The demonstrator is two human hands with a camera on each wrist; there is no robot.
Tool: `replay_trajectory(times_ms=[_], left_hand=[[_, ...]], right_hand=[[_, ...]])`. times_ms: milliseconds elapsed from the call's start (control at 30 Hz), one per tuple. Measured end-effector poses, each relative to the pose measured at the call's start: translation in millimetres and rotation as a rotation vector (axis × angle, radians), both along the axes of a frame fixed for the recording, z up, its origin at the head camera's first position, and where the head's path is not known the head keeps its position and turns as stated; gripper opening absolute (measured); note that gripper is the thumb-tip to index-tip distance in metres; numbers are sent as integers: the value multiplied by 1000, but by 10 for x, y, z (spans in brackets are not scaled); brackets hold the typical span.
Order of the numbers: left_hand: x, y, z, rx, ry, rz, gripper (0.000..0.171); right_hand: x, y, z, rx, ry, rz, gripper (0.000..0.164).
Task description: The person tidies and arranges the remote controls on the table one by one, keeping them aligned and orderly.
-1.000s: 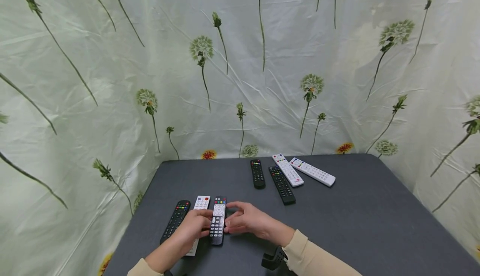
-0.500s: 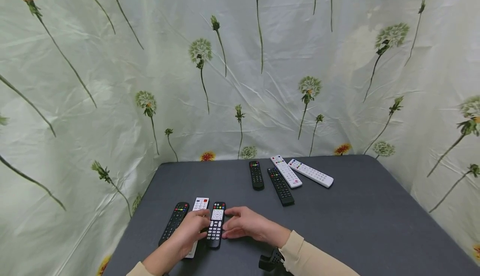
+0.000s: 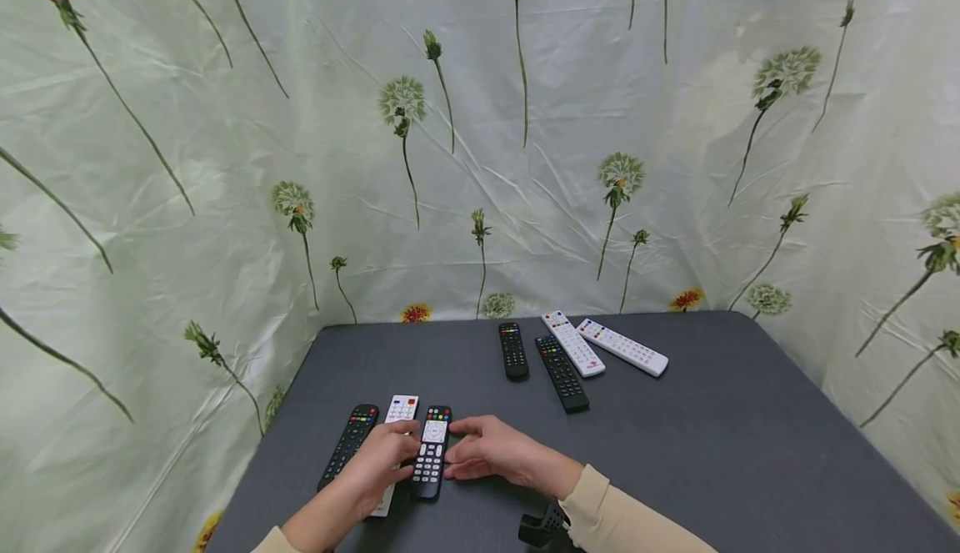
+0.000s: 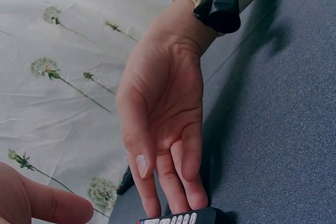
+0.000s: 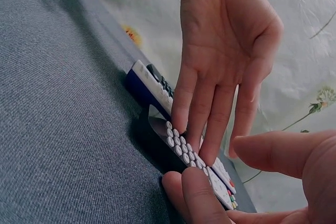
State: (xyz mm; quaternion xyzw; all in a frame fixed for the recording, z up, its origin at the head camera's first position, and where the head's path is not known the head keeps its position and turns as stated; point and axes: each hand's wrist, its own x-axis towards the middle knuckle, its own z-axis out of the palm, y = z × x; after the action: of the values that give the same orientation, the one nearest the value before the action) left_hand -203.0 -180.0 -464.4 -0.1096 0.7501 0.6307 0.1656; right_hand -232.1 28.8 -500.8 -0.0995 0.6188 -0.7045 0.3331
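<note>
A black remote control (image 3: 431, 457) with white buttons lies between my two hands. My left hand (image 3: 386, 453) reaches over a white remote control (image 3: 403, 407), hiding its middle, with its fingertips at the black remote's left edge. From the other side, my right hand (image 3: 498, 453) has its fingertips right at the right edge. In the right wrist view, the left hand's straight fingers (image 5: 214, 124) meet the side of the remote. The right hand's palm (image 4: 168, 98) faces the left wrist camera, fingers extended toward the remote. Another black remote control (image 3: 348, 444) lies left of the white one.
Farther back on the dark grey table (image 3: 712, 436) lie a short black remote (image 3: 513, 353), a longer black remote (image 3: 562, 378) and two white remotes, one leaning left (image 3: 573, 344) and one more slanted (image 3: 624, 348). A flower-print curtain (image 3: 525, 203) hangs behind.
Since a second ago the black remote between my hands has shifted slightly toward the near edge and a little left. The fingertips stay beside it. Between half a second ago and now hardly anything differs.
</note>
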Motion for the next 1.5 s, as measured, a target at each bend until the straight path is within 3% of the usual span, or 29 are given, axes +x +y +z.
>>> replay_trajectory(times_ms=[300,500,767,1200,1500], left_hand=[[1,39,33,-24,29,-14,55],[3,39,124,-24,98,-29,56],[-81,54,234,13,150,-37,53],[-360,215,151,90,197,-21,45],[-655,407,234,179,201,-19,44]], right_hand=[[3,38,-14,-2,3,-9,58],[-8,90,29,2,46,2,56],[-70,209,149,53,114,-4,53],[-285,458,354,135,236,-36,46],[-565,650,581,197,330,-101,48]])
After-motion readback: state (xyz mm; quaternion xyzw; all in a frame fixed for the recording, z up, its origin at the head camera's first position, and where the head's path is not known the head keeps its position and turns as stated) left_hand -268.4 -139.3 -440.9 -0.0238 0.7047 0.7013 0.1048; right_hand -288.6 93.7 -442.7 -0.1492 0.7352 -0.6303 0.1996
